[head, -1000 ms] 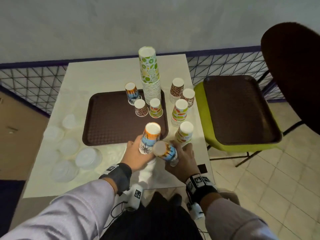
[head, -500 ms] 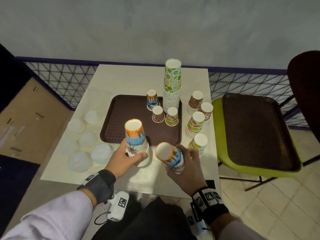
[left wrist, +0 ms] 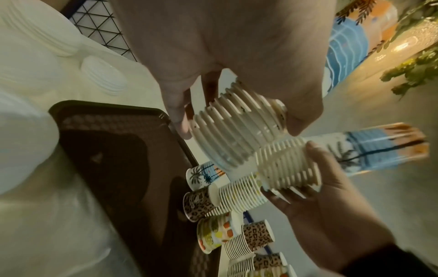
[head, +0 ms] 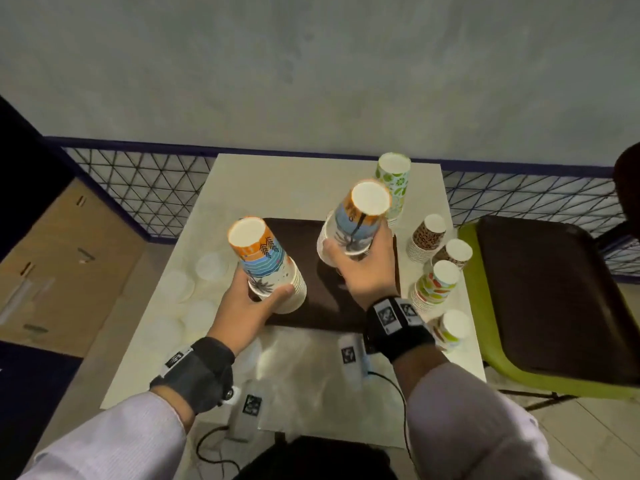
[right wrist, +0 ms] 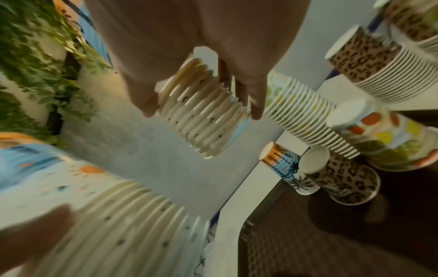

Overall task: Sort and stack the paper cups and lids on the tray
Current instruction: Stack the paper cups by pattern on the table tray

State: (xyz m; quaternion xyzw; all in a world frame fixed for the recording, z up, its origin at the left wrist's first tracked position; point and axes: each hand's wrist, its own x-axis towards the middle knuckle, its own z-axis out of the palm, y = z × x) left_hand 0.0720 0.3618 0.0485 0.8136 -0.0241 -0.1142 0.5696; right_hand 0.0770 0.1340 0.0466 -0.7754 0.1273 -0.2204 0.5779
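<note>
My left hand (head: 258, 295) grips a nested stack of palm-print cups (head: 266, 268) by its lower rims, held upside down and tilted over the left part of the brown tray (head: 311, 315). My right hand (head: 356, 247) grips a second palm-print stack (head: 358, 220) higher and further back. In the left wrist view the two stacks' rims (left wrist: 237, 131) almost meet. A single palm cup (right wrist: 284, 166), a leopard cup (right wrist: 343, 180) and a fruit-print cup (left wrist: 213, 232) stand on the tray. White lids (head: 207, 265) lie on the table to its left.
A tall lime-print stack (head: 394, 181) stands at the tray's far right corner. Leopard stacks (head: 427, 237) and fruit-print stacks (head: 436, 282) line the table's right edge. A second brown tray (head: 554, 289) rests on a green chair to the right. A mesh railing runs behind.
Both hands have lifted their palm-print stacks off the table's near edge and carried them up over the tray. The right stack rose furthest and moved back.
</note>
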